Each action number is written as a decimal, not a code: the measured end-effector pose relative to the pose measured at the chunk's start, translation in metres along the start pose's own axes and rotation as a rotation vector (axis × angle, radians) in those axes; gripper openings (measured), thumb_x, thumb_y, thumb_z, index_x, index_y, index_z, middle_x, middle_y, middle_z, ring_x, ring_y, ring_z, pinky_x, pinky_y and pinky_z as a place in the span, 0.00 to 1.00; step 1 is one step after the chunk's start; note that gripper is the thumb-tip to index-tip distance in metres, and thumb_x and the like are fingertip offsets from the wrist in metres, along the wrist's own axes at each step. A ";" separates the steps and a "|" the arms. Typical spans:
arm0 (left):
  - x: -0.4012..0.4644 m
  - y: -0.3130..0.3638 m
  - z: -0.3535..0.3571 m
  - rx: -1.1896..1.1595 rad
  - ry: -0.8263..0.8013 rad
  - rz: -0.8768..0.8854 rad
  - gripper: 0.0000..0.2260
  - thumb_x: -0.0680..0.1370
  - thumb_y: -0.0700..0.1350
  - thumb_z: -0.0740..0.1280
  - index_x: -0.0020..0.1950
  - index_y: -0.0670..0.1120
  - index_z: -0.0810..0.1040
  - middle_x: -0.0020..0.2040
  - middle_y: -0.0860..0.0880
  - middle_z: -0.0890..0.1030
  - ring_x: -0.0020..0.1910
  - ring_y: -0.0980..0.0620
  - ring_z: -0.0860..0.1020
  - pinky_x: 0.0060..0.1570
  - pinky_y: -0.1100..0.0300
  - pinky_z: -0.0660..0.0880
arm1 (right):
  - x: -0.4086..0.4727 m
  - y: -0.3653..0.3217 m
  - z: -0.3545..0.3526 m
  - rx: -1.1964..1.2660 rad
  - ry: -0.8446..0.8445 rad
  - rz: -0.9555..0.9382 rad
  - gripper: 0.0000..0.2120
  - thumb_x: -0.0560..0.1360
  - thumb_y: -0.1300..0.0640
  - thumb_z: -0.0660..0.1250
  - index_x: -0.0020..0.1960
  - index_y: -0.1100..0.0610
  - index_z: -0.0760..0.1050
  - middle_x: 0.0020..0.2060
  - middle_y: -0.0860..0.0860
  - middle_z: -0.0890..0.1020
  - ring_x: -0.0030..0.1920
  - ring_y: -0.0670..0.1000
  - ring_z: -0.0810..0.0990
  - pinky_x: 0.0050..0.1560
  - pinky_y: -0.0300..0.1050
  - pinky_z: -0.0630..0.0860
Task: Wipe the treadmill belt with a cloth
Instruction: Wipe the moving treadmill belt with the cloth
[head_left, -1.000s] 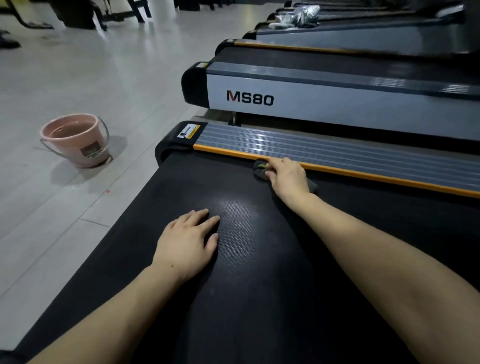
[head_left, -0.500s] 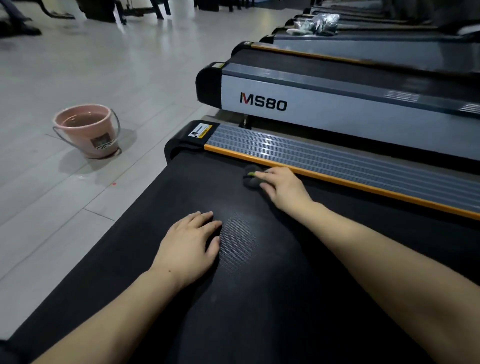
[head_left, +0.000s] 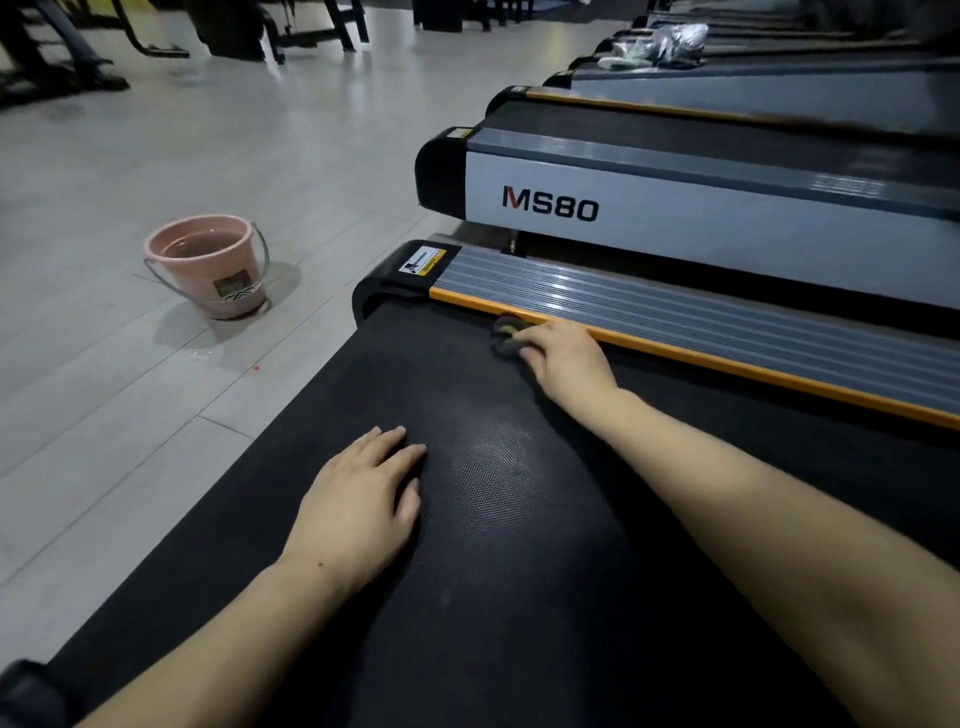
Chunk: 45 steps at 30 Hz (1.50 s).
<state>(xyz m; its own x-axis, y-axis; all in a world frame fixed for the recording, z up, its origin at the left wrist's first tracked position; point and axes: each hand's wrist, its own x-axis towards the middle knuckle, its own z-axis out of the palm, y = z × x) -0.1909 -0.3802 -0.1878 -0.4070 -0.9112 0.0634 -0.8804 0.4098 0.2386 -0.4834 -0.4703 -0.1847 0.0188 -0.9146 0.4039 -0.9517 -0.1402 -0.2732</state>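
The cloth is a small dark wad, with a hint of yellow-green in its folds, lying on the far edge of the treadmill belt, right against the orange trim strip that borders the belt. Most of it is hidden beneath the right hand, so its full shape cannot be made out. The right hand's fingers curl over the cloth and seem to grip it while holding it down on the belt; only the leading part of the wad shows past the fingertips.

The left hand lies palm down on the black textured belt, nearer the camera and well apart from the cloth, its fingers straight and held close together, holding nothing. Both forearms reach in from the bottom of the view.

Beyond the orange strip runs a ribbed grey side rail with a small warning sticker at its end. Next to it stands another treadmill marked "MS80", with more machines in a row behind it. On the pale tiled floor to the left of the belt sits a pink bucket with a metal handle and water inside.
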 end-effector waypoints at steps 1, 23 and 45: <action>-0.001 -0.001 0.000 0.003 0.001 -0.002 0.26 0.78 0.57 0.52 0.74 0.57 0.72 0.77 0.55 0.68 0.79 0.52 0.62 0.76 0.54 0.61 | 0.010 0.001 0.003 -0.016 0.018 0.102 0.10 0.79 0.51 0.65 0.59 0.47 0.81 0.50 0.52 0.80 0.56 0.59 0.77 0.57 0.50 0.74; 0.020 -0.059 -0.011 0.064 -0.017 -0.093 0.22 0.82 0.56 0.55 0.77 0.58 0.67 0.79 0.55 0.64 0.80 0.50 0.58 0.77 0.52 0.59 | -0.035 -0.105 0.031 0.124 -0.006 -0.252 0.09 0.77 0.51 0.68 0.56 0.49 0.82 0.48 0.50 0.80 0.49 0.55 0.77 0.52 0.48 0.76; 0.017 -0.093 -0.025 0.003 -0.024 -0.152 0.23 0.83 0.58 0.55 0.79 0.60 0.63 0.80 0.57 0.60 0.78 0.55 0.59 0.74 0.56 0.63 | 0.108 -0.115 0.087 -0.028 0.014 0.052 0.13 0.82 0.50 0.60 0.63 0.50 0.78 0.56 0.55 0.78 0.58 0.59 0.73 0.60 0.52 0.70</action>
<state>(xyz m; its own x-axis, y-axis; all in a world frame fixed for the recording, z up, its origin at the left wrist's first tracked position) -0.1097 -0.4347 -0.1849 -0.2747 -0.9615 0.0039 -0.9329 0.2675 0.2411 -0.3449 -0.5860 -0.1854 -0.0351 -0.9152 0.4016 -0.9596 -0.0814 -0.2694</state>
